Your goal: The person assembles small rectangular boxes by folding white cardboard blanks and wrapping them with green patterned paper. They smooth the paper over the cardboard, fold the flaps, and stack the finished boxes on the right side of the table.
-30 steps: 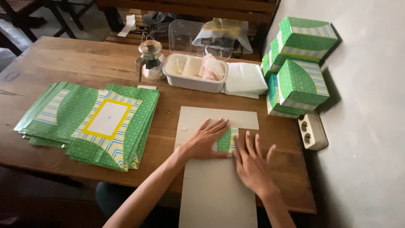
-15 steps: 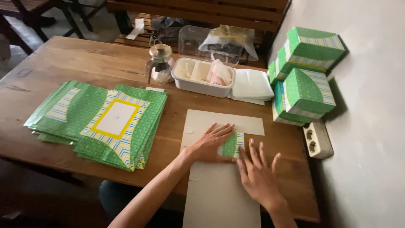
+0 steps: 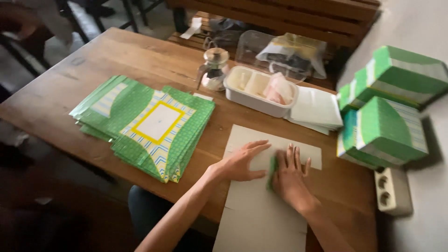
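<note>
a flat grey card sheet (image 3: 261,205) is laid on the wooden bench (image 3: 140,60), with a green flap (image 3: 272,166) showing between the hands. the left hand (image 3: 242,162) and right hand (image 3: 291,179) are pressed flat on it, fingers spread, nothing gripped. a stack of green patterned sheets (image 3: 149,126) lies to the left, well apart. a white tray (image 3: 259,91), a glass jar (image 3: 215,69) and folded green boxes (image 3: 387,116) are seen beyond.

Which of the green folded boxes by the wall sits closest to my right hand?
The lower box, just above the power strip; the other sits farther back from the right hand.
</note>
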